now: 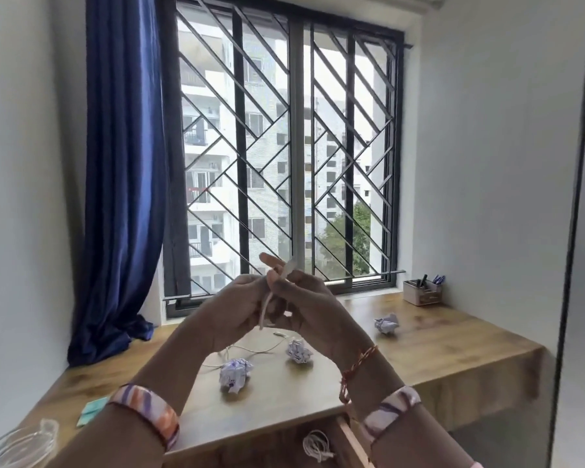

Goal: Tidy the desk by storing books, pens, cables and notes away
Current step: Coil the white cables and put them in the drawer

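Up high, white cable (277, 282), pinched between hands (271, 309)

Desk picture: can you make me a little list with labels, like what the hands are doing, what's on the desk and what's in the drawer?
left hand: grips the white cable
right hand: grips the same cable near its plug end, raised above the desk
cable's other end: trails down onto the desk
paper balls: three crumpled ones, near, middle, far
pen holder: back right corner, pens inside
drawer: open, a coiled white cable inside
curtain: blue, left of the window
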The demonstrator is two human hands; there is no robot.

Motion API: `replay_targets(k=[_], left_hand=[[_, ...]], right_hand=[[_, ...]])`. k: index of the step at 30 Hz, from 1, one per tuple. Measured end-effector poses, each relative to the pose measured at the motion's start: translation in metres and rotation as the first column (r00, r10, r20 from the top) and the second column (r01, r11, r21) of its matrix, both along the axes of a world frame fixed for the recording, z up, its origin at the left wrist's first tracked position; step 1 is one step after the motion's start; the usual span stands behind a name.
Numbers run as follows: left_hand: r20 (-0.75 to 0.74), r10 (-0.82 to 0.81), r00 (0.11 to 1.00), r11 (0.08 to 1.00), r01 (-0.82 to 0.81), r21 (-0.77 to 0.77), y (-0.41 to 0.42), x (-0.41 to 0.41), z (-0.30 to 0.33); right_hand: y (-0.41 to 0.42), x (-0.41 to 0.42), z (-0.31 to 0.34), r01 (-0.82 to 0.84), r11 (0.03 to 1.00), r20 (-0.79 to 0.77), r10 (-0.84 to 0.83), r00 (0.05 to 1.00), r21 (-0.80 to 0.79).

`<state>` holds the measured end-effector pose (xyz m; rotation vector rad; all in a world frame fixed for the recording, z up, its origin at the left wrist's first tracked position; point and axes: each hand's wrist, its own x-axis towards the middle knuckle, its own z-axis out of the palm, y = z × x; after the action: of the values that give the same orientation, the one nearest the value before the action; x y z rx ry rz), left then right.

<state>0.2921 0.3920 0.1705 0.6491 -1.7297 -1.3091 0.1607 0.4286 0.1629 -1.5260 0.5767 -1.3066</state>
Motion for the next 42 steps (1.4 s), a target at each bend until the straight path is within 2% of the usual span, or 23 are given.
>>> replay_targets(k=[2,6,9,12,16,18,21,23,26,27,28,29,30,31,32,33,35,36,37,38,39,40,42], left_hand=[[0.002,-0.064,0.998,0.997,0.064,0.042,0.000,0.002,0.001],[0.003,-0.121,0.993,0.992,0.121,0.033,-0.002,0.005,0.005],[-0.011,-0.103,0.995,0.995,0.103,0.006,-0.002,0.007,0.013],[0.015,-0.165,0.986,0.986,0.165,0.026,-0.003,0.015,0.017],[-0.047,-0.233,0.971,0.972,0.235,0.031,0.003,0.021,0.019],[-0.104,-0.175,0.979,0.984,0.178,0.020,0.006,0.024,0.020],[-0.254,-0.093,0.963,0.980,0.133,0.148,0.001,0.029,0.021],[-0.385,-0.040,0.922,0.954,0.150,0.260,-0.003,0.030,0.019],[-0.594,0.090,0.799,0.904,0.185,0.386,-0.007,0.034,0.021],[-0.605,0.106,0.789,0.899,0.184,0.398,-0.002,0.037,0.023],[-0.577,0.104,0.810,0.903,0.167,0.397,0.001,0.040,0.023],[-0.525,0.095,0.846,0.909,0.142,0.392,0.006,0.043,0.024],[-0.485,0.088,0.870,0.914,0.124,0.387,0.011,0.044,0.024],[-0.486,0.094,0.869,0.915,0.118,0.387,0.015,0.044,0.025],[-0.536,0.120,0.836,0.912,0.120,0.392,0.015,0.043,0.024],[-0.615,0.171,0.769,0.908,0.120,0.402,0.014,0.041,0.024],[-0.767,0.334,0.547,0.894,0.075,0.443,0.006,0.039,0.022],[-0.781,0.404,0.476,0.889,-0.002,0.458,0.003,0.039,0.019],[-0.752,0.459,0.473,0.881,-0.131,0.455,-0.001,0.042,0.015],[-0.668,0.525,0.527,0.851,-0.323,0.414,-0.004,0.044,0.011],[-0.525,0.611,0.592,0.784,-0.543,0.300,-0.005,0.046,0.003],[-0.387,0.671,0.632,0.720,-0.681,0.135,-0.004,0.048,-0.005],[-0.229,0.657,0.719,0.714,-0.690,-0.118,0.003,0.047,-0.014]], right_hand=[[0.002,-0.004,0.001,-0.052,0.998,0.013,0.051,0.999,0.042],[0.003,-0.004,0.005,0.025,0.999,-0.056,-0.023,0.998,0.039],[0.001,-0.002,0.006,0.006,1.000,0.029,-0.006,1.000,0.014],[-0.001,-0.004,0.005,-0.089,0.996,0.133,0.087,0.987,0.005],[-0.004,-0.005,0.005,-0.108,0.992,0.119,0.116,0.986,-0.068],[-0.005,0.000,0.006,-0.145,0.986,0.128,0.155,0.980,-0.086],[-0.006,0.008,0.002,-0.199,0.976,0.122,0.210,0.970,-0.091],[-0.005,0.019,-0.005,-0.102,0.991,0.034,0.105,0.994,-0.088],[-0.009,0.034,-0.013,0.212,0.974,-0.081,-0.219,0.972,-0.079],[-0.014,0.035,-0.019,0.356,0.925,-0.162,-0.374,0.913,-0.133],[-0.021,0.033,-0.025,0.489,0.827,-0.279,-0.557,0.782,-0.279],[-0.028,0.030,-0.031,0.548,0.689,-0.386,-0.722,0.574,-0.474],[-0.034,0.026,-0.036,0.531,0.568,-0.464,-0.822,0.330,-0.629],[-0.036,0.025,-0.040,0.481,0.506,-0.496,-0.853,0.161,-0.716],[-0.034,0.028,-0.041,0.426,0.498,-0.508,-0.856,0.100,-0.755],[-0.030,0.033,-0.041,0.369,0.515,-0.510,-0.852,0.119,-0.774],[-0.017,0.050,-0.034,0.218,0.538,-0.536,-0.841,0.076,-0.814],[-0.009,0.059,-0.034,0.105,0.492,-0.490,-0.871,0.047,-0.864],[-0.002,0.066,-0.036,-0.012,0.390,-0.390,-0.921,0.020,-0.921],[0.006,0.070,-0.036,-0.057,0.319,-0.319,-0.948,-0.008,-0.946],[0.011,0.072,-0.031,-0.067,0.290,-0.289,-0.957,-0.033,-0.955],[0.012,0.073,-0.026,-0.057,0.272,-0.271,-0.962,-0.036,-0.961],[0.011,0.069,-0.019,-0.007,0.230,-0.230,-0.973,-0.013,-0.973]])
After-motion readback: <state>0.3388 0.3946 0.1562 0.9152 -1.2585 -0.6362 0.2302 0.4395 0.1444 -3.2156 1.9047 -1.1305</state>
